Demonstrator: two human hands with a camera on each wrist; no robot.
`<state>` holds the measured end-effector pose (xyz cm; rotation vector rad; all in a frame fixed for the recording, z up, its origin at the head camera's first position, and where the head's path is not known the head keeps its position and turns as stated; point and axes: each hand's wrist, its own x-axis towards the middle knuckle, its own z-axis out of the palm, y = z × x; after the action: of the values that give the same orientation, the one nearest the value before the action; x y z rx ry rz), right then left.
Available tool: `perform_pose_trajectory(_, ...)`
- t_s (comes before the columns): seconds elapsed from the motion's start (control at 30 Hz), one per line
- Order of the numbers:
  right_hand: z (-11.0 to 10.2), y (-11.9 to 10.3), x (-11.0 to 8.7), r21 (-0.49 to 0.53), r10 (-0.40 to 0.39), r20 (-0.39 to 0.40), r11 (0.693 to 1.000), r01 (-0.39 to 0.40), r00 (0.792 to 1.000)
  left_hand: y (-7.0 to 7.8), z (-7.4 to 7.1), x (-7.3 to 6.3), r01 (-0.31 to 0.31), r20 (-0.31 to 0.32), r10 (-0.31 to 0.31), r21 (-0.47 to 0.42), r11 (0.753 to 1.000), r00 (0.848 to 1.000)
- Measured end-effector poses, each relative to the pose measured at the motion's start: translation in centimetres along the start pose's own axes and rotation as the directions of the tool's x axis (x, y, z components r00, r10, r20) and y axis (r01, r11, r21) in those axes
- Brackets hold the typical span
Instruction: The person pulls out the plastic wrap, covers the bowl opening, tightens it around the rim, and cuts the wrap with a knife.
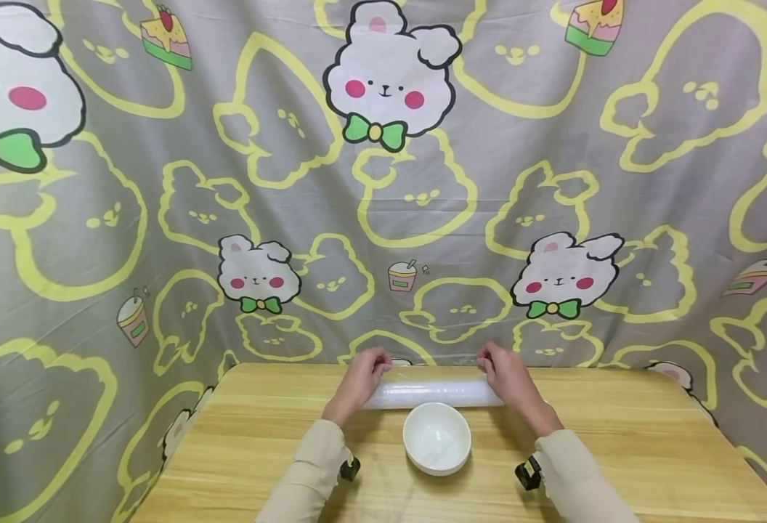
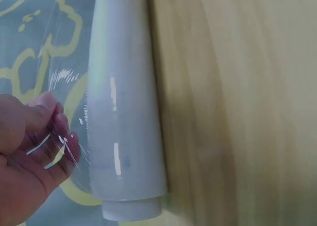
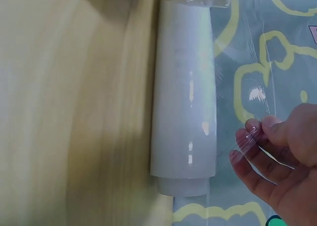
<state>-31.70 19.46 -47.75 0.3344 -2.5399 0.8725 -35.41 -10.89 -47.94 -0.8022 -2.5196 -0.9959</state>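
A roll of clear plastic wrap (image 1: 432, 394) lies crosswise on the table, behind a white bowl (image 1: 437, 439). Beyond the roll, my left hand (image 1: 365, 378) pinches one corner of the loose film between thumb and fingertips. My right hand (image 1: 502, 370) pinches the other corner in the same way. Between the hands a transparent sheet stretches, faint in the head view. In the left wrist view the film (image 2: 67, 77) shows glossy creases beside the roll (image 2: 124, 112). The right wrist view shows film (image 3: 257, 92) running up from the pinched fingertips, apart from the roll (image 3: 185, 97).
The wood-grain table (image 1: 240, 443) reaches to a grey curtain (image 1: 423, 218) printed with cartoon rabbits, which hangs along its back and sides. A black wrist camera (image 1: 529, 473) sits by the right sleeve, another black camera (image 1: 350, 468) by the left sleeve.
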Motion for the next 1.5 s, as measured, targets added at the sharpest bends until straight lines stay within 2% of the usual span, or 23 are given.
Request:
perform_pose_trajectory(0.2,-1.1,-0.1,0.5,0.041,0.017,0.001,0.999,-0.017,1.0,0.7,-0.8,1.1,-0.007,-0.014,0.007,0.012,1.0,1.0)
perform_pose_trajectory(0.5,-2.1,-0.3,1.1,0.061,0.038,0.011,0.997,-0.038,0.999,1.3,-1.4,2.4,-0.021,0.012,0.02,0.052,0.998,1.0)
perform_pose_trajectory(0.67,-2.9,-0.8,1.6,0.052,0.004,-0.016,0.999,-0.003,1.0,1.8,-2.1,3.1,-0.015,0.023,0.014,0.037,0.999,1.0)
perform_pose_trajectory(0.83,-4.0,-1.5,2.1,0.039,-0.036,-0.047,0.999,0.037,0.998,2.4,-2.8,3.9,-0.035,-0.006,0.035,0.042,0.999,0.999)
perform_pose_trajectory(1.0,-4.8,-2.0,2.6,0.053,-0.013,-0.023,0.998,0.014,1.0,3.0,-3.6,4.4,-0.045,-0.036,0.046,0.039,0.998,0.998)
perform_pose_trajectory(1.1,-5.4,-2.2,2.9,0.076,-0.008,-0.02,0.997,0.01,1.0,3.4,-4.1,4.8,-0.026,-0.031,0.027,0.032,0.999,0.999)
perform_pose_trajectory(1.27,-6.4,-2.8,3.5,0.06,-0.043,-0.07,0.997,0.047,0.997,4.3,-5.1,5.5,0.021,-0.011,-0.021,0.014,1.0,1.0)
perform_pose_trajectory(1.5,-7.3,-3.6,4.2,0.053,-0.057,-0.081,0.997,0.061,0.995,5.2,-6.6,6.3,0.054,0.003,-0.054,0.005,0.999,0.999)
